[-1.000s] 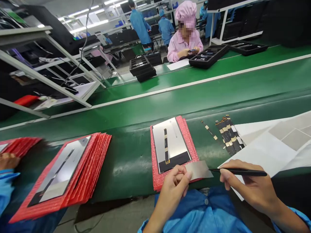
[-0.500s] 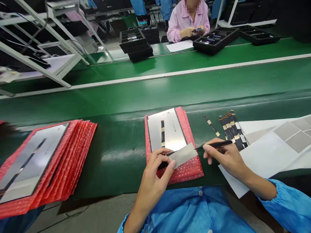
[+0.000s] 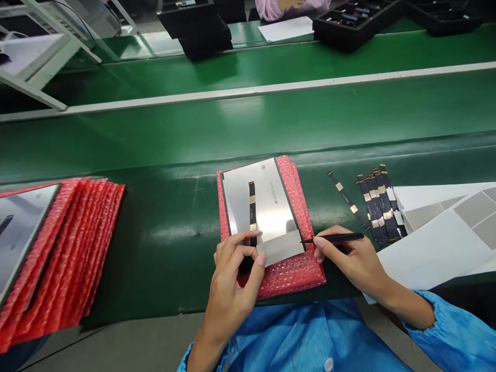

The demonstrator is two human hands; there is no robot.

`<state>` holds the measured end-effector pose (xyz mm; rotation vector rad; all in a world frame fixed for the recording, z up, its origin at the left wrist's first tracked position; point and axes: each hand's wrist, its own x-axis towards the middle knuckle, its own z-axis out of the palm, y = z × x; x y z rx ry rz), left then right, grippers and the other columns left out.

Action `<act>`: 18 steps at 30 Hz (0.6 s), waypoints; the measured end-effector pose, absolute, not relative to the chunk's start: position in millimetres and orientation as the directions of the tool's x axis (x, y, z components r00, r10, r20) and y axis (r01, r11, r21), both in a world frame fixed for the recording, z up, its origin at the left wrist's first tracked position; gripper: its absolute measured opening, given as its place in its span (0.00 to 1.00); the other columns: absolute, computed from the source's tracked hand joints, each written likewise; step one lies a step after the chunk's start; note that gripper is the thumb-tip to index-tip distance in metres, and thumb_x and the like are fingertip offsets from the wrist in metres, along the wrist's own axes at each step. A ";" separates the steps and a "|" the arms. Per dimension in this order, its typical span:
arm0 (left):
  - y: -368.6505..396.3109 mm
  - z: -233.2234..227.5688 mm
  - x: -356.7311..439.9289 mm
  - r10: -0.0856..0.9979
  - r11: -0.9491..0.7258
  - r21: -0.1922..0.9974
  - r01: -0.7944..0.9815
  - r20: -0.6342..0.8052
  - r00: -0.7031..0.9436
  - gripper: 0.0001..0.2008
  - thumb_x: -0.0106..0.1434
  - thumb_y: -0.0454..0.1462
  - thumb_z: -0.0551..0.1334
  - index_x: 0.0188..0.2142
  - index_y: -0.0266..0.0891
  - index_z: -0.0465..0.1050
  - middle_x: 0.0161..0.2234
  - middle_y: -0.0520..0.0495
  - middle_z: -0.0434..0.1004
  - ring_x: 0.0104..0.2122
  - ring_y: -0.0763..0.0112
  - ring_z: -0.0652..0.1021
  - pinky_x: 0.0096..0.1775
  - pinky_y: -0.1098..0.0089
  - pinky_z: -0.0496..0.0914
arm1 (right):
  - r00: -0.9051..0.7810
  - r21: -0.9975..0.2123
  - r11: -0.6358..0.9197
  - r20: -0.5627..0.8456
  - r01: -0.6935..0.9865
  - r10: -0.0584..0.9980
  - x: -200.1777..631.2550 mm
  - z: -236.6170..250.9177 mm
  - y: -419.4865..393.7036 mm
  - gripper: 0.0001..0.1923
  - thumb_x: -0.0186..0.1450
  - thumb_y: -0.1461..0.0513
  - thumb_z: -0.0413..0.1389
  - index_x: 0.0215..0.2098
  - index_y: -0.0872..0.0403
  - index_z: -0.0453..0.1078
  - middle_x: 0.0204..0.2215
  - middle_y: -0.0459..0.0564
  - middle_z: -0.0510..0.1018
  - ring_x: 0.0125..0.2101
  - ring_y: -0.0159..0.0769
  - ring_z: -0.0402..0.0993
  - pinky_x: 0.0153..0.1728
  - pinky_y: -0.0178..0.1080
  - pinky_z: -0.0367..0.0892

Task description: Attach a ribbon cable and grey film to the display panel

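Observation:
A silvery display panel (image 3: 240,191) lies on red bubble-wrap bags (image 3: 298,279), with a black flex cable (image 3: 252,204) running down its back. Across the panel's near end rests a small grey rectangular sheet (image 3: 281,249). My left hand (image 3: 234,281) pinches the left end of this sheet between thumb and fingers, over the cable's lower part, which is hidden. Black tweezers (image 3: 343,237) are gripped in my right hand (image 3: 352,258), and their tips touch the sheet's right edge.
Right of the panel lie one loose flex cable (image 3: 346,196) and a pile of flex cables (image 3: 377,206), beside white sheets with grey rectangles (image 3: 470,217). A stack of red bubble-wrap bags (image 3: 77,248) carries another panel at left. Black trays (image 3: 356,26) and a co-worker's pink sleeve (image 3: 267,8) are across the bench.
The grey sheet has come down, tilted before, onto the panel's near end, with both hands following it. The view has tipped downward and shifted a little right.

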<state>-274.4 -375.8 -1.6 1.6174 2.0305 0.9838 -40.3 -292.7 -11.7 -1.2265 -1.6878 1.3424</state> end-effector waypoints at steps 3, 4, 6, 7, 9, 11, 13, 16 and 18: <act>-376.1 -3.6 -274.6 0.952 0.087 0.710 0.699 0.148 -0.269 0.04 0.61 0.43 0.60 0.29 0.52 0.69 0.49 0.48 0.79 0.52 0.51 0.74 0.47 0.42 0.67 | -0.353 -0.953 0.048 -0.063 0.298 0.934 -40.4 -12.2 -292.4 0.06 0.65 0.57 0.60 0.31 0.40 0.78 0.23 0.40 0.81 0.24 0.44 0.82 0.27 0.45 0.78; -376.2 -4.1 -274.7 0.952 0.085 0.710 0.699 0.149 -0.268 0.04 0.61 0.43 0.60 0.29 0.52 0.69 0.49 0.47 0.79 0.52 0.50 0.75 0.47 0.41 0.67 | -0.352 -0.950 0.049 -0.066 0.307 0.934 -40.3 -12.4 -292.6 0.06 0.65 0.57 0.60 0.31 0.39 0.78 0.24 0.40 0.81 0.25 0.44 0.82 0.27 0.45 0.78; -376.4 -4.8 -274.9 0.952 0.089 0.709 0.699 0.146 -0.269 0.04 0.61 0.43 0.60 0.29 0.53 0.69 0.49 0.47 0.79 0.52 0.49 0.75 0.48 0.40 0.67 | -0.348 -0.945 0.046 -0.074 0.324 0.935 -40.3 -12.5 -293.2 0.06 0.65 0.57 0.60 0.31 0.38 0.78 0.24 0.40 0.82 0.25 0.44 0.82 0.27 0.44 0.79; -376.3 -5.0 -274.9 0.952 0.094 0.708 0.700 0.142 -0.272 0.04 0.62 0.43 0.60 0.29 0.53 0.69 0.49 0.48 0.79 0.52 0.49 0.75 0.48 0.40 0.67 | -0.345 -0.943 0.044 -0.077 0.330 0.935 -40.4 -12.4 -293.5 0.06 0.65 0.57 0.60 0.31 0.38 0.78 0.25 0.40 0.82 0.25 0.44 0.82 0.27 0.45 0.79; -376.0 -4.9 -274.6 0.951 0.105 0.705 0.702 0.136 -0.279 0.05 0.62 0.43 0.60 0.29 0.53 0.69 0.49 0.48 0.79 0.52 0.48 0.75 0.48 0.39 0.67 | -0.339 -0.941 0.041 -0.081 0.337 0.937 -40.6 -11.8 -294.0 0.06 0.65 0.57 0.60 0.32 0.37 0.78 0.25 0.41 0.82 0.25 0.44 0.82 0.27 0.45 0.79; -375.6 -4.7 -274.3 0.951 0.110 0.705 0.701 0.131 -0.282 0.05 0.62 0.43 0.60 0.29 0.53 0.69 0.49 0.48 0.79 0.52 0.48 0.75 0.48 0.39 0.66 | -0.338 -0.939 0.037 -0.085 0.341 0.937 -41.2 -11.1 -294.3 0.06 0.65 0.57 0.60 0.31 0.37 0.78 0.24 0.41 0.82 0.25 0.44 0.82 0.28 0.46 0.79; -375.5 -4.4 -274.2 0.951 0.115 0.703 0.702 0.127 -0.282 0.05 0.62 0.43 0.60 0.29 0.54 0.69 0.49 0.47 0.79 0.52 0.48 0.75 0.47 0.39 0.66 | -0.337 -0.940 0.032 -0.090 0.340 0.937 -41.7 -10.7 -294.5 0.06 0.65 0.57 0.60 0.32 0.36 0.78 0.24 0.40 0.82 0.25 0.44 0.81 0.27 0.45 0.79; -375.9 -4.1 -274.3 0.952 0.127 0.696 0.707 0.116 -0.285 0.05 0.62 0.43 0.60 0.29 0.54 0.69 0.50 0.48 0.78 0.52 0.48 0.75 0.48 0.40 0.66 | -0.334 -0.941 0.015 -0.105 0.339 0.937 -42.1 -10.8 -295.0 0.06 0.65 0.57 0.60 0.33 0.35 0.77 0.25 0.40 0.82 0.24 0.43 0.81 0.27 0.45 0.80; -376.1 -3.8 -274.1 0.951 0.133 0.692 0.710 0.112 -0.288 0.05 0.62 0.43 0.60 0.29 0.54 0.68 0.49 0.48 0.78 0.52 0.49 0.75 0.48 0.41 0.66 | -0.332 -0.941 0.007 -0.112 0.339 0.936 -42.0 -10.8 -295.1 0.05 0.65 0.57 0.60 0.33 0.35 0.77 0.25 0.40 0.82 0.25 0.43 0.81 0.27 0.45 0.80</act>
